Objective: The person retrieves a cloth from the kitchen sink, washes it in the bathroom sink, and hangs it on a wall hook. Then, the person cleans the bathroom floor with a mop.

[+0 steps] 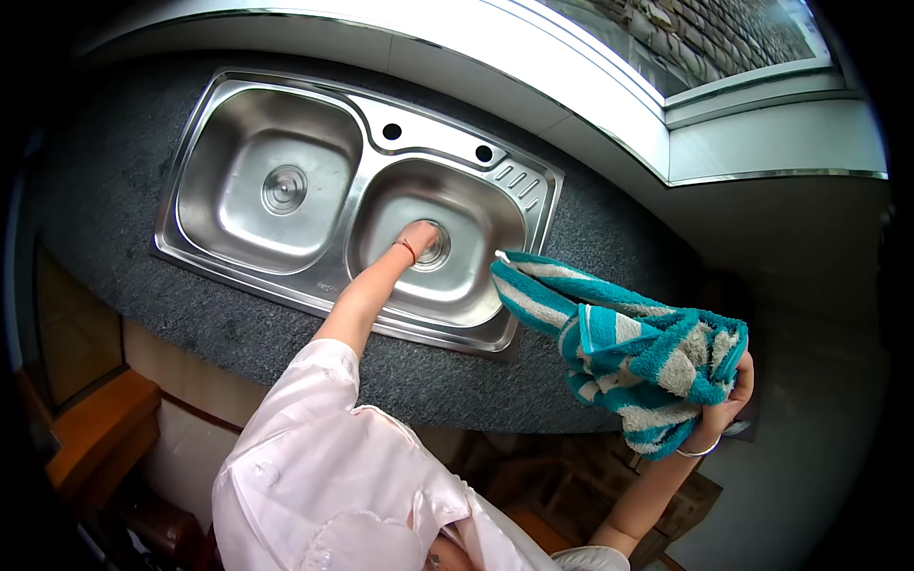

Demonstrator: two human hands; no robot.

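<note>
My left hand (417, 236) reaches down into the right basin (486, 205) of a steel double sink. Its fingers are closed at the middle of the round drain strainer (440, 252), covering part of it. A red cord is around that wrist. Off to the right of the sink, my right hand (731, 400) grips a bunched teal and white striped towel (657, 352). One end of the towel stretches left towards the corner of the right basin. The towel hides part of the right fingers.
The left basin (238, 143) has its own drain strainer (285, 189). Two round holes pierce the sink's back rim (433, 141). Dark speckled countertop (447, 385) surrounds the sink. A white sill (533, 57) and window (705, 38) lie behind; wooden furniture (105, 438) stands lower left.
</note>
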